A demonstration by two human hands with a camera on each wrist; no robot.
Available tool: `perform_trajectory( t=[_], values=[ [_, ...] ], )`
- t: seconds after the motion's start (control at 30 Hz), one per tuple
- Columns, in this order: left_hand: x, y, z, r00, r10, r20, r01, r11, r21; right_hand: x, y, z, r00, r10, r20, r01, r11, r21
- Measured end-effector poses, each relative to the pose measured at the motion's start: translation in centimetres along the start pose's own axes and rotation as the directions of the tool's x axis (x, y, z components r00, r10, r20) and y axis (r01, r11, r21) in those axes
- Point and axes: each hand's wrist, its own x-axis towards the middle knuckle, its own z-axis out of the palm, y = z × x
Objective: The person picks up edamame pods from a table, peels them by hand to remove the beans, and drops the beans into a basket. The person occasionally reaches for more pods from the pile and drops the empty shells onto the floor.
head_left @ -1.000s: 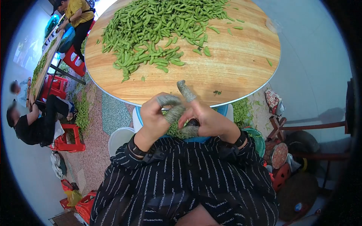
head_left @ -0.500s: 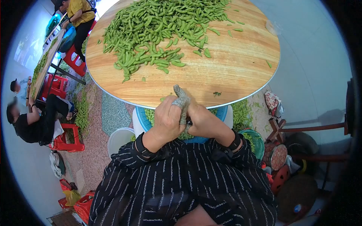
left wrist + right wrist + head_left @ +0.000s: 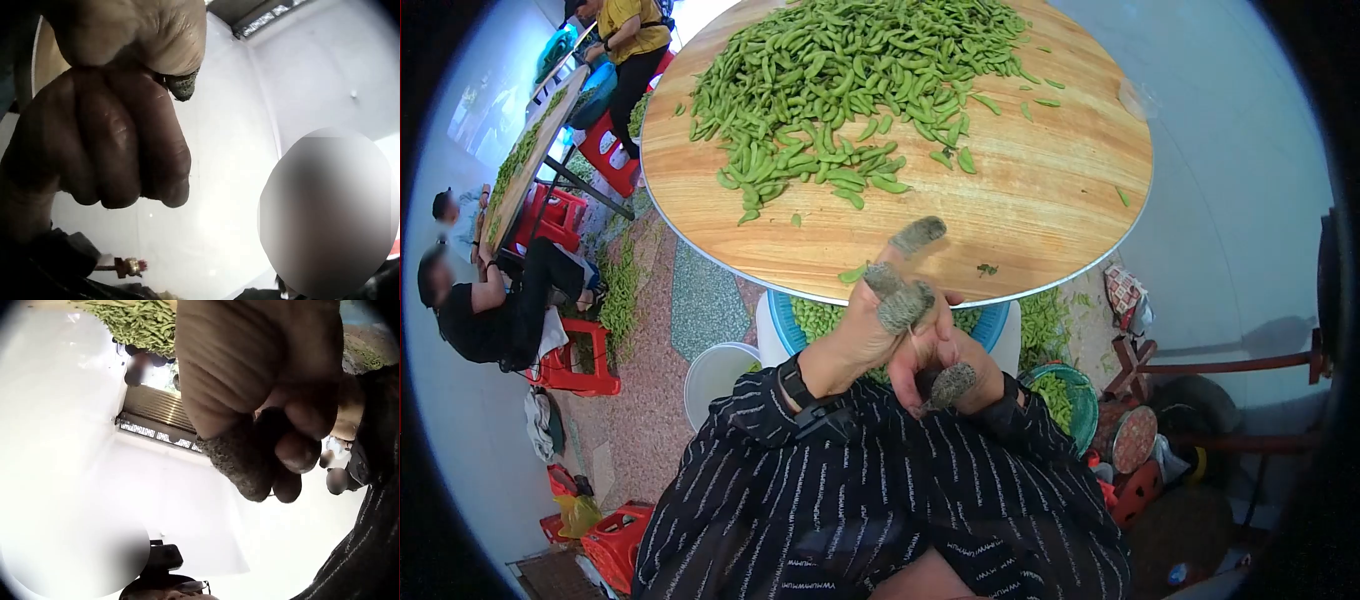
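Note:
In the head view my left hand (image 3: 860,330) is bent over at the table's near edge, its wrapped thumb and forefinger close together. My right hand (image 3: 975,365) crosses it from the other side, one wrapped finger stretched toward the table and its wrapped thumb (image 3: 950,385) bent in. Grey-green wraps cover these digits. Between the right thumb (image 3: 240,465) and curled bare fingers shows something small and dark; I cannot tell what it is. A single green soybean pod (image 3: 852,273) lies on the round table (image 3: 1040,220) by the left fingertips, short of the large pod pile (image 3: 850,80).
Beneath the hands stands a blue basin (image 3: 995,325) with shelled beans. A white bucket (image 3: 718,385) is at its left, a green basket (image 3: 1080,395) of pods at its right. Red stools (image 3: 575,355) and other people are at far left; a wooden frame (image 3: 1135,365) is at right.
The hands, pressed together half a second ago, have turned and now cross. The left wrapped fingers moved right over the right hand, whose wrapped thumb came into sight. The view shifted slightly.

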Motion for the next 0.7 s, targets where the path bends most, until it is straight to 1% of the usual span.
perform_trajectory(
  t=[0.07,0.1,0.13,0.2,0.23,0.27,0.3,0.33,0.37,0.4,0.43,0.47,0.5,0.53,0.57,0.63,0.67,0.7],
  values=[
    [0.2,-0.3,-0.4,0.995,0.0,0.103,-0.009,0.996,0.088,0.2,0.4,-0.5,0.998,0.005,0.069,-0.016,0.986,0.167],
    [0.1,-0.6,-0.6,0.995,-0.071,0.069,0.063,0.993,0.102,0.3,0.3,-0.6,0.997,0.007,0.073,-0.019,0.985,0.169],
    [0.0,-0.6,-0.7,0.995,-0.074,0.065,0.067,0.992,0.104,0.3,0.2,-0.6,0.998,-0.005,0.069,-0.002,0.995,0.102],
    [0.3,-0.1,-0.6,0.973,-0.171,0.156,0.169,0.985,0.022,0.5,-0.4,-0.9,0.997,-0.033,0.064,0.035,0.998,-0.043],
    [0.6,0.4,-1.3,0.974,-0.17,0.152,0.169,0.985,0.023,0.5,-0.7,-1.0,0.997,-0.044,0.065,0.051,0.992,-0.114],
    [1.0,1.4,-2.5,0.973,-0.123,0.194,0.072,0.965,0.252,0.6,-1.1,-1.4,0.996,-0.057,0.066,0.068,0.98,-0.187],
    [1.6,2.5,-3.7,0.965,-0.088,0.246,-0.037,0.886,0.463,0.4,-1.6,-2.7,0.974,-0.128,0.188,0.157,0.977,-0.145],
    [2.2,3.9,-4.5,0.988,0.01,0.153,-0.109,0.749,0.653,-0.2,-2.0,-3.1,0.973,-0.132,0.189,0.161,0.976,-0.147],
    [2.9,5.2,-5.3,0.988,0.13,0.081,-0.141,0.567,0.811,-1.0,-2.2,-3.3,0.992,-0.109,0.055,0.114,0.989,-0.097],
    [4.0,6.0,-6.7,0.971,0.23,0.066,-0.131,0.281,0.951,-1.6,-2.2,-3.4,0.994,-0.074,-0.079,0.071,0.997,-0.037],
    [5.0,6.2,-8.3,0.956,0.281,0.081,-0.125,0.141,0.982,-1.5,-1.3,-4.1,0.992,-0.094,-0.079,0.097,0.994,0.041],
    [5.9,6.2,-9.7,0.957,0.279,0.083,-0.126,0.138,0.983,-1.5,-0.8,-4.4,0.992,-0.098,-0.079,0.101,0.994,0.043],
    [6.8,6.1,-10.8,0.953,0.271,0.134,-0.113,-0.091,0.989,-1.6,-0.3,-4.5,0.99,-0.117,-0.084,0.116,0.993,-0.021],
    [7.5,6.0,-11.7,0.951,0.25,0.183,-0.099,-0.313,0.945,-1.8,0.2,-4.6,0.986,-0.136,-0.091,0.129,0.988,-0.084],
    [8.1,6.0,-12.3,0.952,0.244,0.184,-0.103,-0.31,0.945,-2.0,0.6,-5.0,0.986,-0.137,-0.098,0.129,0.988,-0.081],
    [8.9,5.9,-13.0,0.968,0.178,0.177,-0.106,-0.347,0.932,-2.6,1.2,-5.5,0.983,-0.105,-0.153,0.087,0.989,-0.118],
    [9.2,6.0,-13.2,0.968,0.173,0.182,-0.114,-0.344,0.932,-2.7,1.1,-5.5,0.981,-0.108,-0.16,0.09,0.989,-0.118],
    [9.3,6.2,-13.2,0.979,0.136,0.149,-0.09,-0.364,0.927,-2.8,1.1,-5.5,0.963,-0.17,-0.208,0.141,0.979,-0.146]
  ],
)
